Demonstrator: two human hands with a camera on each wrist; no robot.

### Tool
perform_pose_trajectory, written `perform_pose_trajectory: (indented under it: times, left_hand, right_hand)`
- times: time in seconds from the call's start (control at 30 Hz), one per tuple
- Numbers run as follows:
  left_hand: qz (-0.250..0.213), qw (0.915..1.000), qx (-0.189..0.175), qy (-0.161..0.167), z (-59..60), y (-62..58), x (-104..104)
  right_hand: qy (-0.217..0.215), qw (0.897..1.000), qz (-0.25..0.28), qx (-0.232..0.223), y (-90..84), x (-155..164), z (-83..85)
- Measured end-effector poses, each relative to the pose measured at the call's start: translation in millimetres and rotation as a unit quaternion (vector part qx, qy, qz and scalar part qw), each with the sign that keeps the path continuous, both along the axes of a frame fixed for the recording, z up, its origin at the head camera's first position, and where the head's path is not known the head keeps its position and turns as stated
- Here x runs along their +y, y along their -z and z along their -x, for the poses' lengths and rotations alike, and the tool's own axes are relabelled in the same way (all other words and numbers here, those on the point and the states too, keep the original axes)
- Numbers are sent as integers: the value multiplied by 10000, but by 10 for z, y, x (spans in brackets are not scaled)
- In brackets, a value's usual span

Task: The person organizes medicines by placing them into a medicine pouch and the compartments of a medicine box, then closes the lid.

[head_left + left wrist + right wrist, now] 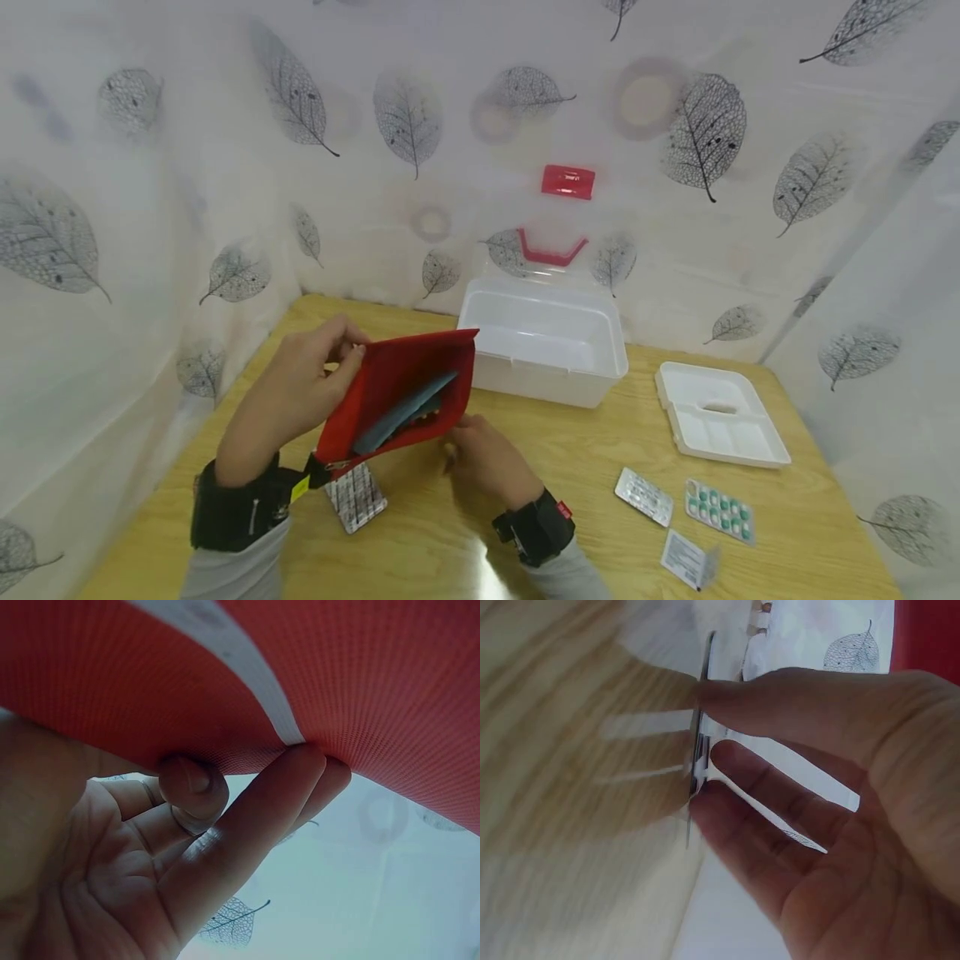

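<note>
From where I stand, a person's left hand [300,387] holds up a red pouch [397,358] by its upper left corner, the grip pinched on the fabric between thumb and fingers. The pouch is tilted above the table [420,550], its mouth gaping, with flat pale-blue packets [405,412] lying inside. A white stripe [244,660] crosses its red cloth.

The right hand [487,458] is just beside the pouch's lower right edge; its grip pinches a thin, shiny piece [709,649], seen edge-on, so I can't tell what it is.

Near the left wrist, a silvery blister pack [360,504] lies on the table, partly hidden by the pouch. Behind stands a white box [525,383], open at the top, with a red handle [552,256] and a red latch [567,182] above it. Over on the right, a white tray [697,386] lies beyond a foil strip [643,497], a green-and-white capsule pack [720,511] and a small printed card [682,558].
</note>
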State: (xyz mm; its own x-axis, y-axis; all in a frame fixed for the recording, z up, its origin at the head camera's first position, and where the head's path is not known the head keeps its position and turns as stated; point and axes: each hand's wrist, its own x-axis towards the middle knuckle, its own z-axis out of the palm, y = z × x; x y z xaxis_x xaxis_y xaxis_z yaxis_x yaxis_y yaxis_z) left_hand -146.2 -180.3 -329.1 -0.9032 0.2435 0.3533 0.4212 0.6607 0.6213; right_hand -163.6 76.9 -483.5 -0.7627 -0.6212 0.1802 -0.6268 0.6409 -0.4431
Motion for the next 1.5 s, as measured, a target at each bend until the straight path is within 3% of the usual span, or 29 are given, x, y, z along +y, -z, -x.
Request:
perform_pose_trajectory:
  times: [0.4,0.73,0.83,1.03,1.2,1.33,1.5]
  left_hand:
    - [9,10000,62,3,-17,26,-16]
    - [-11,10000,44,19,-21,12,4]
    - [-10,10000,12,29,-21,3,10]
    - [23,10000,-21,46,-22,16,29]
    - [45,10000,-35,46,-24,36,32]
    - [59,10000,-23,61,-17,39,32]
    - [78,9999,-7,93,-3,34,41]
  right_hand:
    - [68,9995,-214,-209,7,6,-19]
    - [130,9981,-558,227,-24,9,-59]
    - [140,9985,-518,85,-63,36,-42]
    - [153,9967,-206,-765,-337,128,-67]
    - [102,9951,40,-985,-696,268,-173]
    - [114,9961,80,-874,-953,382,-286]
    - [171,9991,236,-320,-1137,442,-408]
